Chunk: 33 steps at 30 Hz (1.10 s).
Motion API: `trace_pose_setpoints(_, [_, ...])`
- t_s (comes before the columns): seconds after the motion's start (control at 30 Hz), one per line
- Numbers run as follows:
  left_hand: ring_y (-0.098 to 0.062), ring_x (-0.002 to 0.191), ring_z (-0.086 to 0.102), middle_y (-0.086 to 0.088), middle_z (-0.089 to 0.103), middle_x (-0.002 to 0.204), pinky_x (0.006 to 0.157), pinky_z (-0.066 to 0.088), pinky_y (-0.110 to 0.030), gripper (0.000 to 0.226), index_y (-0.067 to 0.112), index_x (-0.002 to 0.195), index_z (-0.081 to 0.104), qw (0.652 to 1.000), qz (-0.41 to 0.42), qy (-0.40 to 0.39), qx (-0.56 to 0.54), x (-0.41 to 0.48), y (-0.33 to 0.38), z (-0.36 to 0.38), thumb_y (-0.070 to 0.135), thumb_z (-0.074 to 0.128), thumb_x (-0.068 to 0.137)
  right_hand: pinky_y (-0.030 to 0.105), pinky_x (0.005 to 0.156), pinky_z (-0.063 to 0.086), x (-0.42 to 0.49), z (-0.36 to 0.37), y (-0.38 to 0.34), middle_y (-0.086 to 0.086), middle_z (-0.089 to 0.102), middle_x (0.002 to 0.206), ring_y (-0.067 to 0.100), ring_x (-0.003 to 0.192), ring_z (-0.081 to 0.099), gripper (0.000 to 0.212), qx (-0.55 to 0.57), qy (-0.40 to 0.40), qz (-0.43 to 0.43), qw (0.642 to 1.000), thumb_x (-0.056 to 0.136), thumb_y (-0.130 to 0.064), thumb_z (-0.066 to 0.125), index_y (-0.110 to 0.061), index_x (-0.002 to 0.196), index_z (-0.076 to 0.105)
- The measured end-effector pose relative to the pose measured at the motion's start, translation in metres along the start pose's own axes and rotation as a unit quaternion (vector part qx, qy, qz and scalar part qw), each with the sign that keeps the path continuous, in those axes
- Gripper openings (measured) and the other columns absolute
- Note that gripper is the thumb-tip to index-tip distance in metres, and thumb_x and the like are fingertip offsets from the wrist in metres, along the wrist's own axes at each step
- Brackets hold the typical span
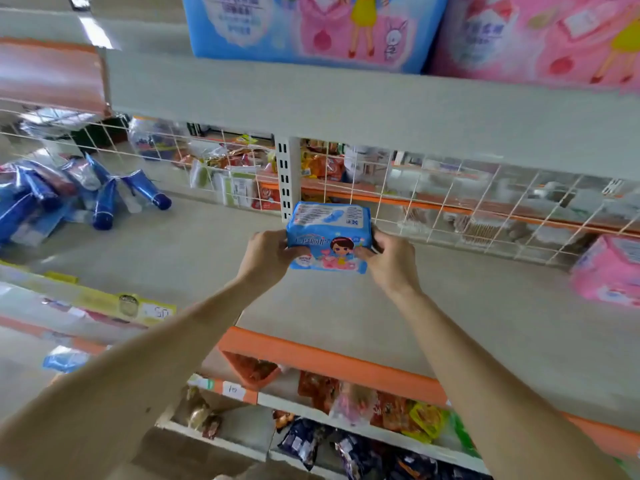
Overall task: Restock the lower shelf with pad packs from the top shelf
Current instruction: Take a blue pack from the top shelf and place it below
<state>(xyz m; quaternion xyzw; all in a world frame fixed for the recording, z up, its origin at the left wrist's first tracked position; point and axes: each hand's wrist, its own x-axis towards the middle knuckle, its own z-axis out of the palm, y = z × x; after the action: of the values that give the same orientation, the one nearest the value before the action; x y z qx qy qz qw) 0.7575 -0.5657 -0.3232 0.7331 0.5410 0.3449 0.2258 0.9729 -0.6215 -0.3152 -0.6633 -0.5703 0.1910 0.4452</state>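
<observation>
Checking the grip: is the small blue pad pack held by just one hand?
No, the left hand and the right hand each grip one side of the small blue pad pack.

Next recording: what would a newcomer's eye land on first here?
The small blue pad pack, gripped at both ends by the left hand and the right hand, is dead centre over the grey lower shelf. Above it, the big blue pack and big pink pack fill the top shelf; blue tubes lie heaped at far left.
</observation>
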Motion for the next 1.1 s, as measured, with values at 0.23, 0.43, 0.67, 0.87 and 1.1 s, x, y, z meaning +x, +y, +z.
trace_pose_setpoints(0.23, [-0.023,0.062,0.064,-0.008,0.074,0.077,0.052,0.047,-0.03,0.024,0.01,0.101,0.078,0.999,0.019,-0.042,0.018,0.043,-0.041,0.005,0.028,0.077,0.086,-0.002,0.056,0.037,0.024,0.036,0.011,0.008,0.075,0.108,0.007,0.088,0.063,0.038,-0.027,0.019,0.025,0.999,0.082,-0.012,0.08,-0.007,0.119,0.071])
trace_pose_setpoints(0.43, [-0.002,0.049,0.056,0.009,0.066,0.067,0.041,0.038,-0.013,0.022,0.009,0.105,0.076,0.998,0.037,-0.044,-0.027,0.064,-0.059,0.016,0.019,0.077,0.085,0.007,0.057,0.041,0.036,0.052,0.017,0.006,0.076,0.103,0.011,0.085,0.065,0.03,-0.035,0.043,0.046,0.997,0.085,-0.013,0.077,-0.009,0.115,0.074])
trace_pose_setpoints(0.67, [-0.002,0.056,0.053,0.002,0.065,0.075,0.043,0.039,-0.009,0.029,0.004,0.103,0.077,0.995,0.062,-0.071,0.021,0.096,-0.065,0.012,0.028,0.078,0.086,0.005,0.05,0.04,0.056,0.063,0.013,0.007,0.077,0.096,0.012,0.077,0.066,0.023,-0.056,0.066,0.057,0.995,0.084,-0.014,0.078,-0.007,0.106,0.076])
trace_pose_setpoints(0.87, [-0.004,0.048,0.041,-0.007,0.063,0.068,0.044,0.037,-0.006,0.042,-0.003,0.092,0.076,0.995,0.045,-0.079,0.048,0.115,-0.065,0.019,0.039,0.078,0.083,0.022,0.055,0.05,0.07,0.068,0.015,0.011,0.076,0.092,0.021,0.077,0.07,0.016,-0.074,0.081,0.077,0.991,0.085,-0.013,0.076,-0.002,0.097,0.074])
trace_pose_setpoints(1.1, [-0.007,0.047,0.047,0.01,0.049,0.051,0.038,0.035,-0.01,0.042,-0.001,0.087,0.078,0.996,0.002,-0.074,0.052,0.129,-0.063,0.022,0.04,0.083,0.078,0.017,0.048,0.04,0.078,0.073,0.015,0.012,0.072,0.082,0.024,0.072,0.067,0.014,-0.108,0.084,0.067,0.988,0.086,-0.01,0.075,0.003,0.083,0.071])
